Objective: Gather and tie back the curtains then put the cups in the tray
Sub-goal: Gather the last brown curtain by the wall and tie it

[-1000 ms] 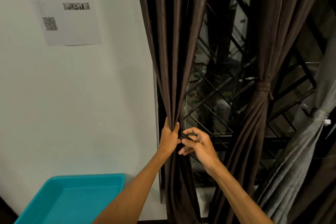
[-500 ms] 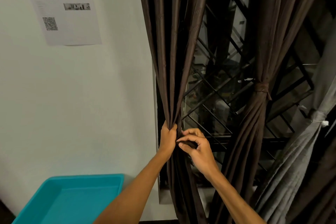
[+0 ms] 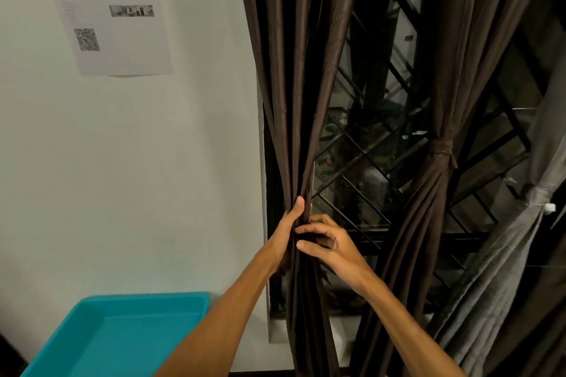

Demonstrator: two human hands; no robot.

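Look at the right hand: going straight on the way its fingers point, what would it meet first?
The gathered brown curtain: the right hand points left, fingertips at the bundle that the left hand grips. Beyond it probably comes the left hand, though depth is unclear.

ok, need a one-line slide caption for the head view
Left hand and right hand bunch the brown curtain by the wall; neighbouring curtain already tied, teal tray below.
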